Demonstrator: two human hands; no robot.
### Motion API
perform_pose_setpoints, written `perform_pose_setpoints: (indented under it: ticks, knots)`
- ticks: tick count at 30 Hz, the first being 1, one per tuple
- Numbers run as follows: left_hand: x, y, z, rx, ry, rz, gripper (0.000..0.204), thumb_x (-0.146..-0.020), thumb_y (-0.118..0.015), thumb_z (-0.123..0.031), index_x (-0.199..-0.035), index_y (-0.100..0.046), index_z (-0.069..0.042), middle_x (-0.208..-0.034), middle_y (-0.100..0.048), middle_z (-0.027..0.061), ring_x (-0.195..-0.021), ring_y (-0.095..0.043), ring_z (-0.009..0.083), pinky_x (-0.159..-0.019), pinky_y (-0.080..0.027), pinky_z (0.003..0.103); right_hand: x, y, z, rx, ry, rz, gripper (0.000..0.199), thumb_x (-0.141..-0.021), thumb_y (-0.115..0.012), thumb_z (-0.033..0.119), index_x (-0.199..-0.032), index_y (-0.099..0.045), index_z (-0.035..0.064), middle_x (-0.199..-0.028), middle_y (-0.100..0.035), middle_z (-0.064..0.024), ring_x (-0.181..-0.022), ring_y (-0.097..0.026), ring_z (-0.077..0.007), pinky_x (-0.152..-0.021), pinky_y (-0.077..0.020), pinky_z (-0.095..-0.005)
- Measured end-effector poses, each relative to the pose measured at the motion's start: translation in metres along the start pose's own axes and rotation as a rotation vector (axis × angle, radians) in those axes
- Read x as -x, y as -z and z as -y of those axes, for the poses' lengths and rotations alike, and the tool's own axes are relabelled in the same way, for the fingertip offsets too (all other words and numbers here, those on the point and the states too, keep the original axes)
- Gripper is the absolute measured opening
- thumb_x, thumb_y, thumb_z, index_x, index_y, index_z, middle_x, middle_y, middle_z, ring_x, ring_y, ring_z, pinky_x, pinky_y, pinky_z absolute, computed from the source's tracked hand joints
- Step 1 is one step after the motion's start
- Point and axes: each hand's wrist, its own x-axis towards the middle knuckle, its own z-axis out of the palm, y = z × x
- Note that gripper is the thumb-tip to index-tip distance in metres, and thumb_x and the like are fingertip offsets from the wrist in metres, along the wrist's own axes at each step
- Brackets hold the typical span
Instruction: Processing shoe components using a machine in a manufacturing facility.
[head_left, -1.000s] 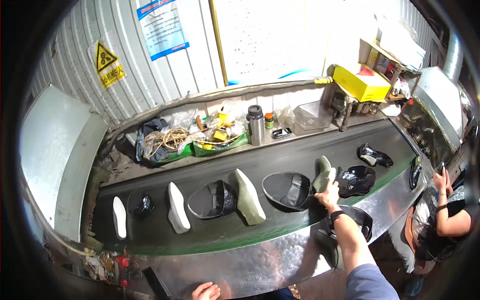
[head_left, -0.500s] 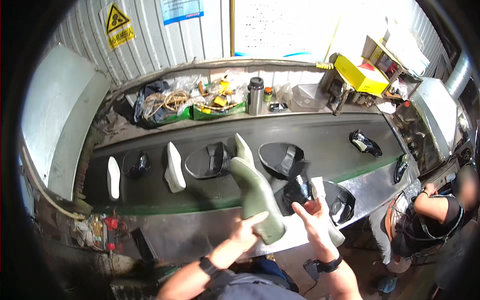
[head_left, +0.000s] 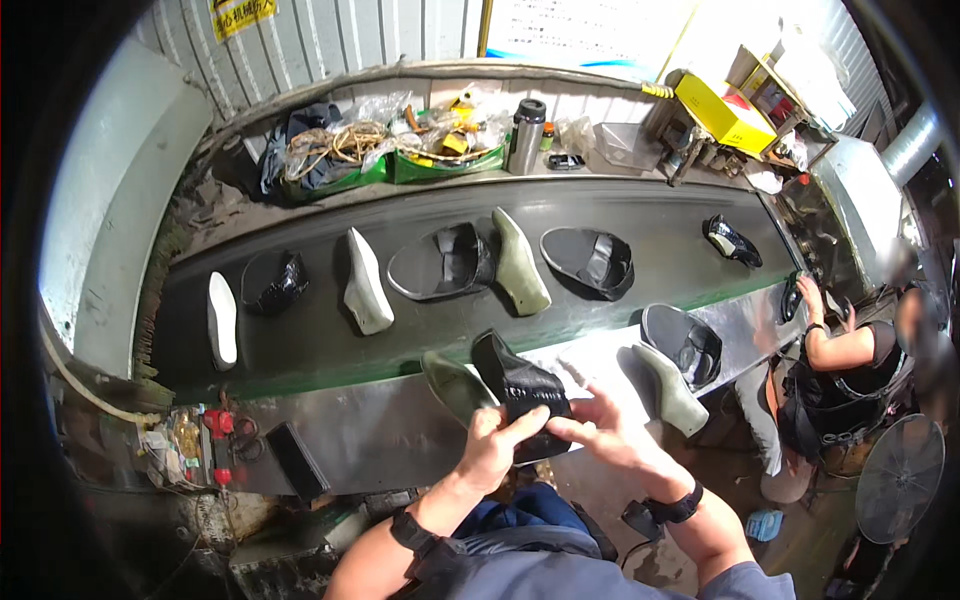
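Note:
A shiny black shoe upper (head_left: 525, 385) is held up over the metal bench, its heel part toward me. My left hand (head_left: 492, 445) grips its lower left side with the thumb on top. My right hand (head_left: 605, 432) pinches the lower right side, thumb close to the left thumb. Just behind my left hand a green shoe last (head_left: 455, 385) lies on the bench, partly covered by the upper. To the right are another green last (head_left: 672, 392) and a black upper (head_left: 685, 345). A small pale thing (head_left: 572, 370), blurred, shows by my right fingers; whether I hold it is unclear.
Along the dark conveyor belt (head_left: 330, 215) lie pale lasts (head_left: 370, 285), (head_left: 222, 320) and several black uppers (head_left: 440, 262). A shelf behind carries bags and a steel flask (head_left: 526, 137). At right, a co-worker's hand (head_left: 812, 300) touches a black shoe. A dark flat case (head_left: 297, 460) lies left.
The green last has left my left hand and lies on the bench. Both hands have come together on the black upper. The co-worker has reached to a shoe; the whole view has shifted.

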Motion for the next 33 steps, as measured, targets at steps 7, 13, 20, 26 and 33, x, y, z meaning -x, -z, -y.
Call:
perform_pose_setpoints:
  ticks: [7,13,20,26,33]
  knots:
    - [0.044,-0.017,-0.049,0.358,-0.079,-0.183,0.038,-0.105,-0.052,-0.033,-0.118,-0.063,0.001,-0.110,-0.070,0.0143,-0.099,-0.070,0.0257,-0.088,-0.059,0.041,0.047,-0.060,0.035,-0.411,0.202,0.087,0.052,-0.090,-0.078,0.035,-0.122,-0.058,-0.0017,-0.109,-0.068,-0.0148,-0.092,-0.064,-0.0167,-0.074,-0.0546,-0.0327]
    - [0.076,-0.036,-0.088,0.168,-0.079,-0.248,0.028,-0.103,-0.059,-0.021,-0.095,-0.071,0.002,-0.091,-0.072,0.0088,-0.078,-0.070,0.0162,-0.068,-0.060,0.032,0.084,-0.032,0.066,0.353,0.431,0.161,0.043,-0.084,-0.083,0.028,-0.097,-0.060,-0.0049,-0.073,-0.062,-0.0141,-0.064,-0.060,-0.0232,-0.058,-0.0481,-0.0368]
    - [0.022,-0.061,-0.038,-0.414,-0.710,-0.615,0.055,-0.107,-0.050,-0.026,-0.058,-0.038,-0.004,-0.057,-0.043,-0.0045,-0.055,-0.036,0.0053,-0.049,-0.027,0.029,0.072,-0.031,0.031,-0.199,0.456,-0.050,0.070,-0.086,-0.082,0.034,-0.126,-0.045,-0.0098,-0.100,-0.066,-0.0146,-0.093,-0.063,-0.0203,-0.075,-0.0528,-0.0341]
    - [0.025,-0.032,-0.006,0.209,-0.448,-0.428,0.076,-0.097,-0.038,-0.068,-0.132,-0.058,-0.004,-0.128,-0.064,0.0102,-0.116,-0.063,0.0267,-0.102,-0.049,0.043,0.064,-0.025,0.016,-0.258,0.210,0.016,0.038,-0.096,-0.070,0.026,-0.115,-0.054,-0.0023,-0.091,-0.064,-0.0094,-0.085,-0.060,-0.0180,-0.075,-0.0488,-0.0327]
    - [-0.009,0.120,-0.008,0.035,0.324,-0.319,0.036,-0.098,-0.064,-0.028,-0.119,-0.065,0.001,-0.111,-0.072,0.0134,-0.096,-0.071,0.0220,-0.086,-0.057,0.037,0.041,-0.064,-0.125,0.552,0.969,-0.030,0.049,-0.080,-0.079,0.022,-0.117,-0.061,-0.0040,-0.085,-0.061,-0.0120,-0.086,-0.060,-0.0318,-0.110,-0.0390,-0.0582]
